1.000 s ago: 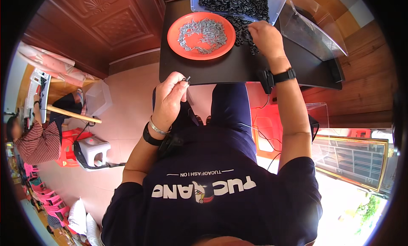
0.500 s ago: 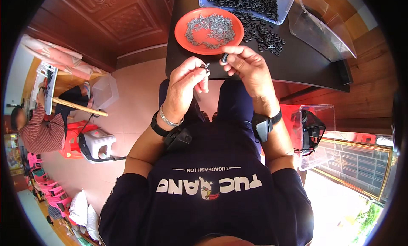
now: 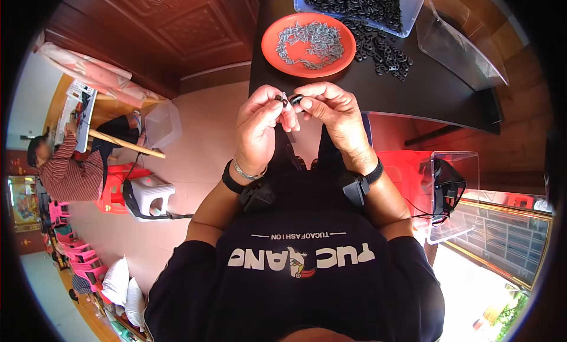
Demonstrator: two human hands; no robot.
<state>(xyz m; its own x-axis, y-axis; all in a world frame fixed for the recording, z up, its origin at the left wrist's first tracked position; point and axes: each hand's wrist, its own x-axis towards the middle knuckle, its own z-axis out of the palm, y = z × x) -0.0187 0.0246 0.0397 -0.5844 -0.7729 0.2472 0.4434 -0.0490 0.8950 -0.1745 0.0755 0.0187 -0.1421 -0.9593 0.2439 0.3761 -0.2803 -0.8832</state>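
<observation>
My left hand (image 3: 257,126) pinches a small silvery screw with a small dark piece (image 3: 283,101) beside it, the two partly covered by fingers. Close against it, my right hand (image 3: 338,116) grips a black oval plastic part (image 3: 296,99) between thumb and forefinger. Both hands are raised over my lap, just off the table's near edge. Beyond them lies a round orange-red plate (image 3: 269,54) with a heap of silvery screws (image 3: 326,40). Loose black plastic parts (image 3: 387,54) are strewn to its right.
A clear bin (image 3: 406,24) of black parts stands at the back of the black table (image 3: 437,100), near a clear plastic panel (image 3: 460,44). Another clear box (image 3: 469,194) holds black gear at my right. Off left, a person (image 3: 77,171) in stripes sits at a desk.
My right hand has come down and left from beside the plate, bringing its black part up to the screw in my left hand. The whole view has shifted slightly.
</observation>
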